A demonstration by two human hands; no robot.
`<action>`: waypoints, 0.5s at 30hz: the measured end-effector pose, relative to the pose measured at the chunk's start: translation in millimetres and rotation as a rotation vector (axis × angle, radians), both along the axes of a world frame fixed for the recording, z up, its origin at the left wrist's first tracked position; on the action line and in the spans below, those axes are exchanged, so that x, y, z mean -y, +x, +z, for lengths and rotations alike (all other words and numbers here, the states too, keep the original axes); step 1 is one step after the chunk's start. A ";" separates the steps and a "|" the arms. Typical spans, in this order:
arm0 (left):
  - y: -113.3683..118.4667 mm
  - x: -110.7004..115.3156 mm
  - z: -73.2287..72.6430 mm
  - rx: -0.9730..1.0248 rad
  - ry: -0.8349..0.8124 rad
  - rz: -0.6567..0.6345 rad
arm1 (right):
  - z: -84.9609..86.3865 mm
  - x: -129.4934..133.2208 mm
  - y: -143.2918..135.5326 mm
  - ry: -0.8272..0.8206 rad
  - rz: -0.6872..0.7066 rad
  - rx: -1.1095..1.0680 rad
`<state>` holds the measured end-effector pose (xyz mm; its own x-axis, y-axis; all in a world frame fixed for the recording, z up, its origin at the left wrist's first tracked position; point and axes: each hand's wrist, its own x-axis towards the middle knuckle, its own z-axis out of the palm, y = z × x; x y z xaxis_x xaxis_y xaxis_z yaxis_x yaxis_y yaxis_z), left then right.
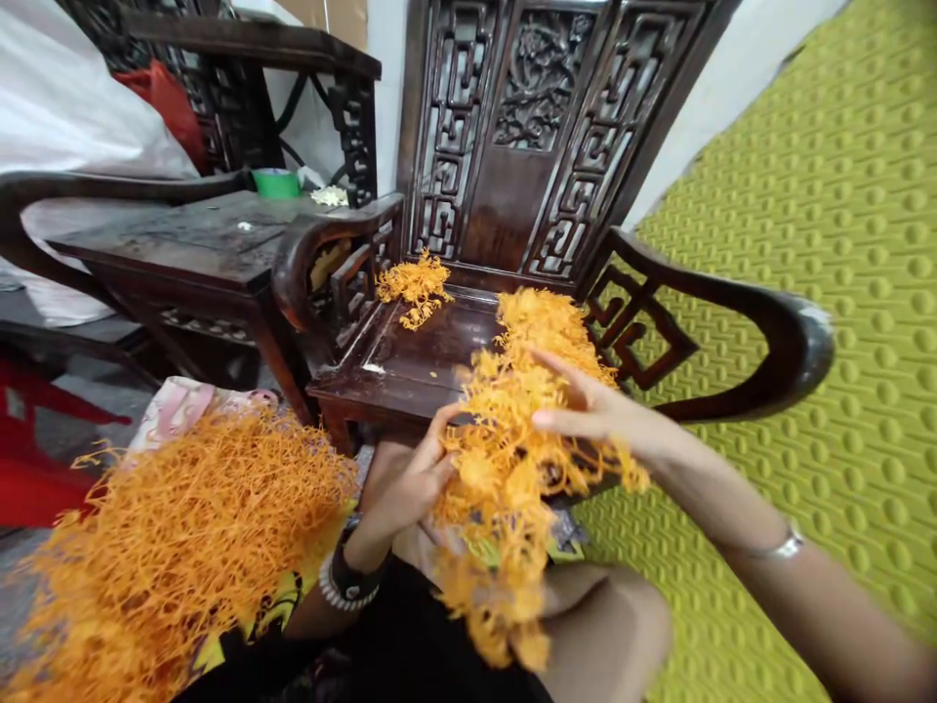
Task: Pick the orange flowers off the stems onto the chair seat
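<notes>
Long, loose bundle of frilly orange strands [505, 478], blurred in part, hanging over the person's lap at the near edge of a dark carved wooden armchair [512, 200]. Left hand [421, 476], with black wristband and pale beaded bracelet: fingers curled on the bundle's left side, grasping it. Right hand [596, 408], with silver bracelet: thumb and finger spread against the bundle's upper right; whether it grips cannot be told. On the chair seat: one small orange clump [417, 280], far left; one larger orange pile [546, 327], right. Near left: one big tangled orange heap [226, 508]. Far left: dark wooden surface [183, 234] bearing one green roll [276, 184]. Right: yellow-green studded sheet [841, 244].
</notes>
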<state>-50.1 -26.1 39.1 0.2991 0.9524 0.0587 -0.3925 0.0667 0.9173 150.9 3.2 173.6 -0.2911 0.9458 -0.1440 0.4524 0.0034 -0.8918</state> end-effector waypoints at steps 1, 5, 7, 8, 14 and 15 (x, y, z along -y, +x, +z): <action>-0.4 -2.9 0.3 -0.047 0.053 -0.007 | -9.4 7.5 2.3 -0.059 -0.035 0.011; -6.3 -8.1 6.4 -0.177 0.262 0.017 | -20.2 31.6 14.7 -0.153 -0.108 -0.076; -10.3 -6.1 10.8 -0.177 0.254 -0.045 | -18.0 41.2 24.3 -0.145 -0.131 -0.109; -12.5 -4.4 12.9 -0.174 0.225 -0.090 | -16.9 46.1 29.2 -0.153 -0.115 -0.123; -37.3 0.4 25.6 -0.291 0.214 -0.441 | -22.2 84.6 43.3 -0.191 -0.008 -0.294; -42.9 -0.2 27.2 -0.320 0.195 -0.483 | -26.2 91.9 42.1 -0.129 -0.105 -0.340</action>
<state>-93.0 -25.9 66.3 0.7260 0.6855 0.0548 -0.0630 -0.0130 0.9979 193.0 -88.6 147.5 -0.2451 0.9534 -0.1758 0.1224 -0.1494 -0.9812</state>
